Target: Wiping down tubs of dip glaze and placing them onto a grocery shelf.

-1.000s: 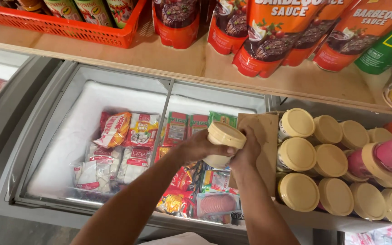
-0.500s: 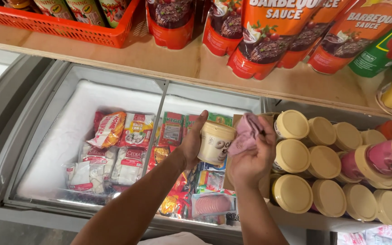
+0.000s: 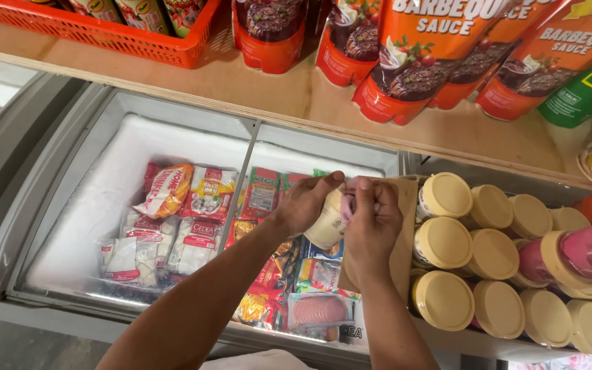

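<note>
**Cream jar gripped over the freezer, pink cloth pressed to it**

Head view: much of the cream jar (image 3: pixel 326 226) is covered by the two hands, so only part of its pale side is seen; its lid cannot be made out. The pink cloth (image 3: pixel 348 203) is mostly buried under the right fingers, and only a small fold is visible. Both forearms are cut off by the bottom edge.

The left hand (image 3: pixel 304 203) is wrapped around the jar's side, fingers curled closed on it. The right hand (image 3: pixel 373 223) is bunched tightly on the pink cloth, which is held against the jar. The jar is held above the chest freezer (image 3: pixel 70 205), near the right edge of its glass top, just beside the cardboard box (image 3: pixel 401 240).

Rows of jars with cream lids (image 3: pixel 445 241) are packed in that box. Frozen food packets (image 3: pixel 193 212) lie under the glass. Sauce pouches (image 3: pixel 416 58) and an orange basket (image 3: pixel 104 31) stand on the wooden shelf (image 3: pixel 296 96) beyond.
</note>
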